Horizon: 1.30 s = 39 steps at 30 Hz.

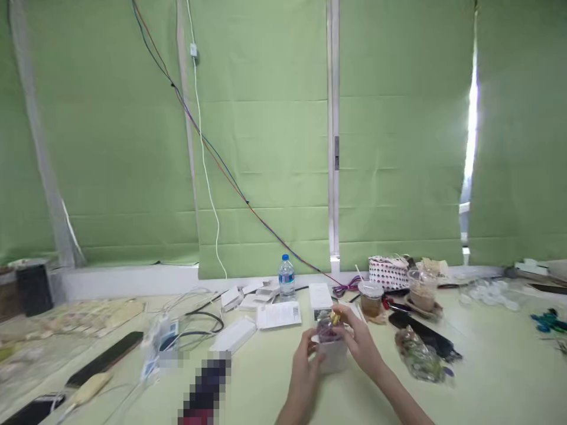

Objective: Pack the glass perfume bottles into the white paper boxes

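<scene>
My left hand [305,366] is closed around the left side of a small white box [334,356] on the pale table. Above the box's top is a dark purple, see-through item with a gold piece [328,328]; its exact kind is too blurred to tell. My right hand [358,341] reaches in from the right, with fingers and thumb bent onto the purple item near its gold piece. Whether the item sits inside the box or on it is hidden by my fingers. Just behind my hands lies a white carton [319,296].
White boxes [278,314] and a water bottle [286,278] stand behind. Lidded cups [371,297], a black pouch [425,335] and a clear bag of greenish bits [417,353] lie on the right. Cables [199,321] and a dark phone [105,358] are on the left.
</scene>
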Tool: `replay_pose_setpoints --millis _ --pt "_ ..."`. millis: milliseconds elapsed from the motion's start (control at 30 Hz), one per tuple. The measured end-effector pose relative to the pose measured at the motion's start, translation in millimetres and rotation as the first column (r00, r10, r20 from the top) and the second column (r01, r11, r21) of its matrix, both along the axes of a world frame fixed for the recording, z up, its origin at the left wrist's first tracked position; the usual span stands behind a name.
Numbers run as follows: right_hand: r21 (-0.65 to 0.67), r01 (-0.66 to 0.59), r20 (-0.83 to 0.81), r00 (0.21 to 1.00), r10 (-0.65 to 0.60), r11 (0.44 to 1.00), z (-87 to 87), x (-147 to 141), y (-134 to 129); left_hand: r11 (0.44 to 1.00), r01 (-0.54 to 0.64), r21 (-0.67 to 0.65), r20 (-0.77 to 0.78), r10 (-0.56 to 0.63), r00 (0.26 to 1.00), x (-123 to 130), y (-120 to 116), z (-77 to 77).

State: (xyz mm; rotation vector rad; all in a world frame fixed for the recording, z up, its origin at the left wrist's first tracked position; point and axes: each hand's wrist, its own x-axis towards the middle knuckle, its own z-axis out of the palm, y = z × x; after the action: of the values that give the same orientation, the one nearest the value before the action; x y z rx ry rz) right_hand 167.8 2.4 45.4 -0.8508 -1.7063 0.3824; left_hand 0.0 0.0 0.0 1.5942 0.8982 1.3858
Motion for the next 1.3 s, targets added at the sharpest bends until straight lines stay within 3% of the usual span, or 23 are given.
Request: replay_pose_setpoints --millis 167,367,667,1033,1300 --pt "0.091 0.053 0.097 0.993 -0.062 0.994 -6.5 -1 -8 0.999 -0.036 0.016 0.014 0.035 0.999 -4 5 -5.5" --pt "0.179 0.025 0.246 0.967 -0.07 0.984 6.6 4 -15 0.996 0.008 0.086 -0.072 -0.001 0.997 -7 12 -11.4" --pt "-0.053 0.052 0.456 0.89 -0.023 0.997 30.2 11 -13 0.998 0.005 0.059 -0.125 0.003 0.992 -8 17 -17.6" --pt "-0.103 -0.011 0.429 0.902 0.054 0.995 17.3 14 -7 0.998 0.013 0.059 -0.109 -0.006 0.994 -9 14 -14.9" --pt "-0.136 0.107 0.436 0.899 -0.037 0.985 16.4 7 -2 0.998 -0.029 0.058 -0.061 0.033 0.998 -7 14 -18.9"
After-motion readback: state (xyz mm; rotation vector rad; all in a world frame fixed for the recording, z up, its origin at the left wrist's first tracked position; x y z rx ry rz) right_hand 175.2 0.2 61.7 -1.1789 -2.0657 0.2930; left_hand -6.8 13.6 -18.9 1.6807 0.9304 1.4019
